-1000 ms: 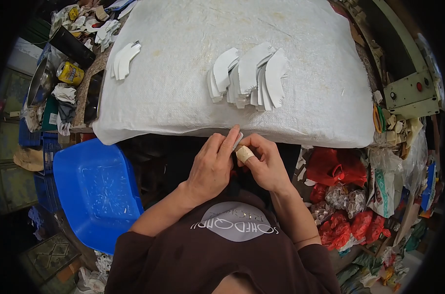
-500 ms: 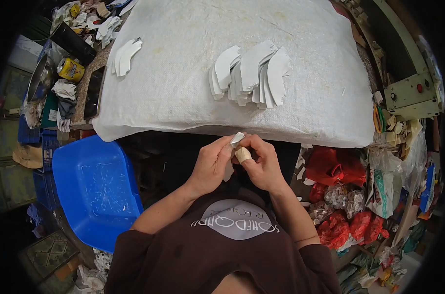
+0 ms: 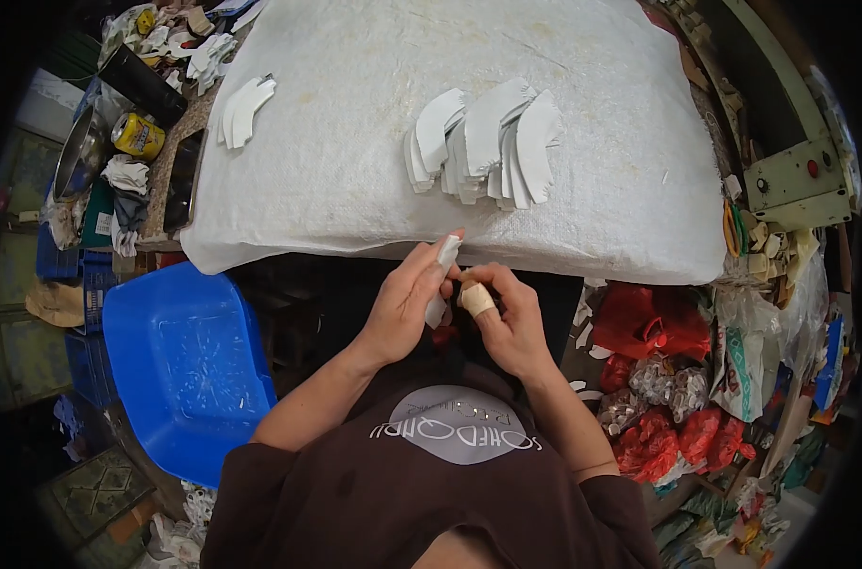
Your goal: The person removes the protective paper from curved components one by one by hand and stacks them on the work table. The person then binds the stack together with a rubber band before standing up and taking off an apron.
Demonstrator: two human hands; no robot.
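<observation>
White cover, left hand nearer

Brown shirt — grey oval

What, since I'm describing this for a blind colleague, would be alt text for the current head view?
A person's left hand holds a white piece beside their right hand, its thumb wrapped in tan, near a white-covered table bearing stacks of curved white pieces. A blue tub sits at left, red bags at right.
</observation>
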